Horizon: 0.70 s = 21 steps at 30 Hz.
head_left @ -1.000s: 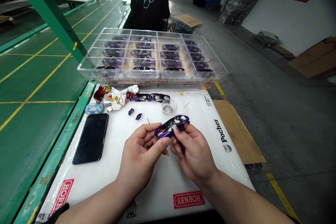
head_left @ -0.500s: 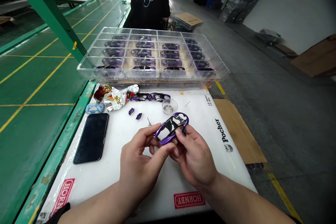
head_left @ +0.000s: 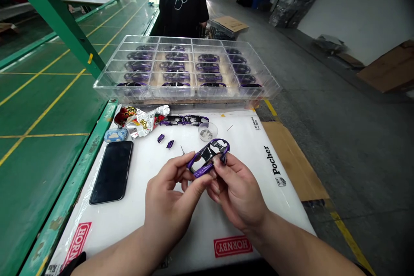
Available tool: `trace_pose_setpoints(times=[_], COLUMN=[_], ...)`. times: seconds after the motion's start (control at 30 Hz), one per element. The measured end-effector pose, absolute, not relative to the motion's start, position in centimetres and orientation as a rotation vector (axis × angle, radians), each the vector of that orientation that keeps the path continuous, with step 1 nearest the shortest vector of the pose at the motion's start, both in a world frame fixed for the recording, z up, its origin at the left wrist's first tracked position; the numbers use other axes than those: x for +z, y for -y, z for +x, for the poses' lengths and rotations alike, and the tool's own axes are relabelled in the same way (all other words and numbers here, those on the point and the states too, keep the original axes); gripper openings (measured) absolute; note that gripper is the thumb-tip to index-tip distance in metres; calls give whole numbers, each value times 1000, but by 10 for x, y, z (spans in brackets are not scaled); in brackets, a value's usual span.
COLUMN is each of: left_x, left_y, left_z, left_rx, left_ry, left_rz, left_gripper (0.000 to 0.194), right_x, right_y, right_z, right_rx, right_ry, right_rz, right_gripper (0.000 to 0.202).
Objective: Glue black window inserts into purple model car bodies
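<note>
Between both hands I hold a purple and black model car body (head_left: 208, 152), tilted above the white work surface (head_left: 194, 241). My left hand (head_left: 174, 194) grips its left end between thumb and fingers. My right hand (head_left: 237, 185) pinches its right end, thumb on the near side. Just beyond the held body stands a small clear round dish (head_left: 208, 132) with tiny metallic bits in it. Two small purple parts (head_left: 165, 141) lie to the left, and a thin pointed tool (head_left: 183, 150) is partly hidden behind my left hand. More purple car bodies (head_left: 184, 120) lie farther back.
A clear compartment tray (head_left: 155, 91) of purple car bodies stands at the back. A phone (head_left: 111, 172), a blue case (head_left: 115, 135) and a crumpled snack wrapper (head_left: 142, 123) lie left. A green post (head_left: 64, 21) rises beyond. A person in a black shirt (head_left: 183, 4) sits ahead.
The car body has shifted slightly left in the view along with both hands, with a slight change of tilt. Both hands keep their grip on it.
</note>
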State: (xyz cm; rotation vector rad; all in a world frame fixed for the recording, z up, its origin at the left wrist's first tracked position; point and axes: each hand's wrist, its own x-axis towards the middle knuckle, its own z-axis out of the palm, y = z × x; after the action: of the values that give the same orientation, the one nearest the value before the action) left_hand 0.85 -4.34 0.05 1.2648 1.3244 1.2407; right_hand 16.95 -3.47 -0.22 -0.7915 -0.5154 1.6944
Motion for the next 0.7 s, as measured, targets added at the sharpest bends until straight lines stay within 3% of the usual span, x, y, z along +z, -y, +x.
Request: trace_pose_setpoints(times=[0.2, 0.53, 0.7], left_x=[9, 0, -4], left_y=[25, 30, 31], left_z=[7, 5, 4], left_rx=[1234, 1122, 1107], left_ry=[-1177, -1207, -1245], left_rz=[873, 1070, 1200], left_gripper=[53, 53, 54], right_x=[5, 6, 5], right_y=[25, 16, 15], right_z=[182, 192, 192], right_rx=[1658, 1466, 1446], right_ry=[614, 679, 686], right_rz=[-927, -1067, -1071], right_gripper=[34, 49, 48])
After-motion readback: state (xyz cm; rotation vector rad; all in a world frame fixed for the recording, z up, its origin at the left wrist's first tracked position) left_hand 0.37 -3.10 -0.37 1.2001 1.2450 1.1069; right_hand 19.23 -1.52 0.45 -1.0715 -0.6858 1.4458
